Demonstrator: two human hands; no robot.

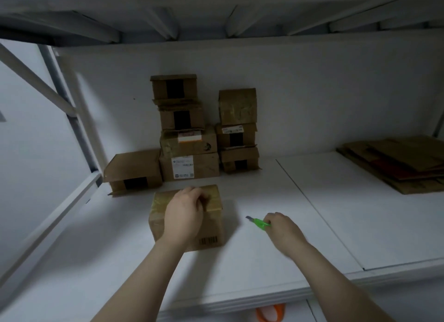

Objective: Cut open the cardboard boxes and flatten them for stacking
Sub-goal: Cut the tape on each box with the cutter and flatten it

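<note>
A small taped cardboard box [212,232] with a barcode on its near side stands on the white shelf [264,261] in front of me. My left hand [185,208] lies over its top, fingers curled over the far edge. To the right of the box, my right hand [280,228] holds a green utility knife [259,222], its blade tip pointing left toward the box and apart from it.
Several closed cardboard boxes [189,165] are stacked against the back wall. A pile of flattened cardboard [403,163] lies at the right end of the shelf. An upper shelf hangs overhead. An orange object [271,313] shows below the shelf's front edge.
</note>
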